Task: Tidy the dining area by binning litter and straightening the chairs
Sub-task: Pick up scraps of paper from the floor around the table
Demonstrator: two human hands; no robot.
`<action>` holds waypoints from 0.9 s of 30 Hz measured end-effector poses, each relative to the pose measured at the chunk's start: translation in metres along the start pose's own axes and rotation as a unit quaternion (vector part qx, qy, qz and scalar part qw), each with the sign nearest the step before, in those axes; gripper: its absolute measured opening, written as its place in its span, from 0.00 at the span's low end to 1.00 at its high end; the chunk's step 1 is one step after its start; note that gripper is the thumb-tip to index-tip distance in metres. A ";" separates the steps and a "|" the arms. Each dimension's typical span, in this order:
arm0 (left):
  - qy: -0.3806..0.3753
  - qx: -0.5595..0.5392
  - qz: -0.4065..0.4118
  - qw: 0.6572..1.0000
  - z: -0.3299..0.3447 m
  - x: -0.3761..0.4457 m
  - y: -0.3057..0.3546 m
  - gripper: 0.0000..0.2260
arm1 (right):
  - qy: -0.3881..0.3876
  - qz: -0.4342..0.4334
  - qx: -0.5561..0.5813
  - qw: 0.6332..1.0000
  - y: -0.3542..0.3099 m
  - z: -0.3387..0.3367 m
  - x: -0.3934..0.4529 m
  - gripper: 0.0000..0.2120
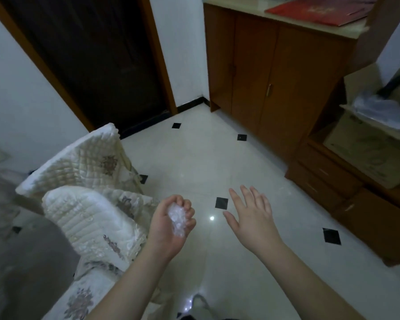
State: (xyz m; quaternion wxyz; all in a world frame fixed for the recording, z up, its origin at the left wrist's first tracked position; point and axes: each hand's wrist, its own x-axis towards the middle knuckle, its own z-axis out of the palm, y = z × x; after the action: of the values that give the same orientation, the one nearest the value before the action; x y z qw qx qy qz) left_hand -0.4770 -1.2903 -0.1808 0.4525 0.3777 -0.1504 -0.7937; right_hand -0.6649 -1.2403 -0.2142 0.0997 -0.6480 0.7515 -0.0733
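My left hand (169, 227) is held palm up over the floor, fingers curled round a crumpled wad of clear plastic litter (177, 219). To its right, my right hand (252, 218) hovers with fingers spread and straight, holding nothing. Two chairs with quilted white floral covers stand at the left: the nearer chair (90, 222) is just left of my left hand, and the farther chair (79, 160) leans behind it. No bin is in view.
Glossy white tile floor (206, 162) with small black diamond insets stretches ahead. A brown wooden cabinet (275, 72) with a red folder (319, 10) on top stands at the back right. Lower drawers (328, 181) run along the right. A dark doorway (90, 54) is behind.
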 end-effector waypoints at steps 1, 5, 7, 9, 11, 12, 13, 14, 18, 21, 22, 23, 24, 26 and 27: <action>0.005 -0.009 0.010 1.000 -0.003 0.010 0.010 0.07 | -0.002 -0.014 0.002 1.000 -0.005 0.002 0.015 0.33; 0.014 -0.036 0.044 0.998 -0.015 0.049 0.048 0.08 | -0.022 -0.076 -0.009 0.997 -0.027 0.012 0.076 0.31; 0.005 -0.048 0.060 0.997 -0.022 0.073 0.065 0.08 | -0.021 -0.101 -0.015 0.995 -0.038 0.014 0.108 0.30; -0.008 -0.069 0.071 0.995 -0.029 0.096 0.084 0.14 | -0.035 -0.123 -0.026 0.991 -0.049 0.013 0.140 0.29; -0.019 -0.091 0.077 0.993 -0.036 0.118 0.103 0.16 | -0.050 -0.143 -0.040 0.988 -0.062 0.010 0.172 0.29; -0.017 -0.092 0.079 0.992 -0.039 0.128 0.112 0.16 | -0.054 -0.148 -0.042 0.987 -0.067 0.009 0.188 0.29; -0.014 -0.088 0.082 0.993 -0.040 0.137 0.121 0.16 | -0.053 -0.152 -0.044 0.986 -0.073 0.008 0.203 0.30; -0.009 -0.080 0.085 0.993 -0.041 0.147 0.132 0.16 | -0.052 -0.157 -0.046 0.985 -0.080 0.008 0.219 0.32; 0.030 -0.067 0.096 0.993 -0.032 0.190 0.170 0.07 | -0.071 -0.192 -0.043 0.978 -0.099 0.013 0.269 0.36; 0.024 -0.058 0.101 0.993 -0.016 0.223 0.189 0.07 | -0.069 -0.187 -0.046 0.979 -0.105 0.013 0.300 0.36; 0.020 -0.057 0.101 0.993 -0.012 0.234 0.193 0.07 | -0.069 -0.187 -0.048 0.979 -0.104 0.013 0.314 0.36; 0.016 -0.059 0.098 0.993 -0.007 0.246 0.196 0.07 | -0.071 -0.190 -0.051 0.978 -0.103 0.012 0.329 0.35; 0.015 -0.063 0.095 0.993 -0.003 0.258 0.199 0.07 | -0.069 -0.193 -0.055 0.977 -0.100 0.011 0.345 0.34; 0.022 -0.073 0.097 0.992 0.006 0.284 0.205 0.07 | -0.061 -0.199 -0.054 0.977 -0.093 0.008 0.380 0.30; 0.029 -0.075 0.100 0.992 0.010 0.297 0.207 0.07 | -0.058 -0.201 -0.051 0.977 -0.089 0.007 0.397 0.29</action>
State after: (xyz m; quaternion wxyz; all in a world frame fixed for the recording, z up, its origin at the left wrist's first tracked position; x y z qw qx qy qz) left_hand -0.4493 -1.6512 -0.1914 0.5609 0.3485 -0.1146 -0.7422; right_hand -0.6332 -1.6464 -0.2213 0.0932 -0.7933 0.6014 -0.0159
